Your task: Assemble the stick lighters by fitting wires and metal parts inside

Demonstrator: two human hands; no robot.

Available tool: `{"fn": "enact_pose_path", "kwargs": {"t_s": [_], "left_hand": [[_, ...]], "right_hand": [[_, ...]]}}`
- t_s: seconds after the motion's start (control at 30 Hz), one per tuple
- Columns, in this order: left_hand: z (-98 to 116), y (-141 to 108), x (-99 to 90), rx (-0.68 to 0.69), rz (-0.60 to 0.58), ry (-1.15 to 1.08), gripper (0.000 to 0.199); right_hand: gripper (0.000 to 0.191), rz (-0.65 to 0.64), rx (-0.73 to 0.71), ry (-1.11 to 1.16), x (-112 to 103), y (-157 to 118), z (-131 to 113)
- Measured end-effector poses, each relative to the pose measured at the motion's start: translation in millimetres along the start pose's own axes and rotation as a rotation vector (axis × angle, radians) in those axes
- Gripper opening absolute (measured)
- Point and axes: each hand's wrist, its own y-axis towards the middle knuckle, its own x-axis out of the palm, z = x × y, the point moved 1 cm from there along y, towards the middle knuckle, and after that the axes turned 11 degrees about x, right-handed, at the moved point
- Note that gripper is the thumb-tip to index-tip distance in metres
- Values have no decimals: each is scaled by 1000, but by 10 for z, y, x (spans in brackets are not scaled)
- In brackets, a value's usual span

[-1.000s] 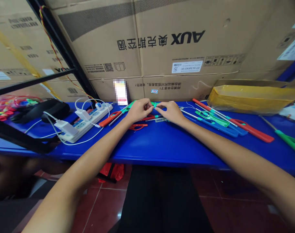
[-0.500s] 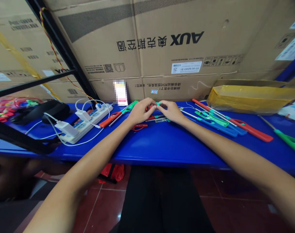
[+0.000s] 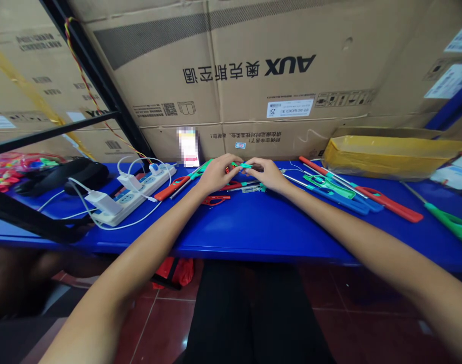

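My left hand [image 3: 217,173] and my right hand [image 3: 268,174] meet over the middle of the blue table, fingertips almost touching. Between them is a small green plastic piece [image 3: 246,165], pinched by the right fingers. The left fingers are closed round a small red and green part, mostly hidden by the hand. Below the hands lie a red lighter handle piece [image 3: 216,200] and some thin metal and clear parts [image 3: 250,189]. A red and green long-necked lighter [image 3: 173,188] rests left of my left hand.
Blue, green and red long lighters [image 3: 395,203] lie to the right, before a yellow-taped carton [image 3: 390,154]. On the left are a power strip [image 3: 134,202] with white chargers, a black rack post [image 3: 101,76] and a lit phone [image 3: 189,146]. A large cardboard box [image 3: 231,91] stands behind.
The green piece between my fingertips has turned, and more of its length shows. Both hands stay in nearly the same place; the view has shifted slightly.
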Motion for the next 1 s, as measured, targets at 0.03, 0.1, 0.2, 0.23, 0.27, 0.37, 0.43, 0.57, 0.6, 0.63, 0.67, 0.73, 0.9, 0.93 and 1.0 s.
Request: {"fn": "enact_pose_path", "kwargs": {"t_s": [0.03, 0.1, 0.2, 0.23, 0.27, 0.37, 0.43, 0.57, 0.6, 0.63, 0.67, 0.73, 0.9, 0.93, 1.0], "left_hand": [[1, -2, -2, 5, 2, -3, 16], [4, -7, -1, 11, 7, -4, 17], [-3, -12, 9, 5, 13, -8, 15], [-8, -12, 11, 3, 13, -10, 14], [-15, -13, 13, 1, 13, -10, 13], [-41, -15, 9, -12, 12, -7, 15], [-56, -18, 4, -15, 4, -1, 16], [-66, -19, 3, 1, -12, 11, 17], [-64, -18, 4, 8, -11, 12, 18], [-62, -17, 5, 14, -9, 13, 19], [-60, -17, 6, 21, -7, 13, 19], [-56, -20, 6, 39, -6, 17, 20], [-20, -36, 0, 99, 2, 110, 28], [-6, -37, 2, 105, 2, 135, 29], [32, -38, 14, 118, -7, 183, 31]], "right_hand": [[25, -1, -8, 3, 2, -2, -1], [26, 4, -28, -14, 3, -11, -12], [27, 24, -55, -97, 3, -36, -39], [27, 39, -57, -137, 3, -44, -48], [26, 59, -56, -175, 3, -52, -54], [27, 114, -49, -234, 7, -65, -58], [25, 120, -48, -243, 11, -63, -46], [23, 90, -16, -192, 14, -48, -25], [23, 58, 5, -144, 16, -47, -29], [22, 12, 34, -84, 21, -48, -37], [21, -47, 71, -13, 29, -52, -51], [22, -164, 162, 147, 46, -66, -90], [38, -288, 342, 484, 49, -88, -206], [43, -299, 359, 506, 42, -85, -223], [50, -314, 385, 505, 27, -75, -245]]}}
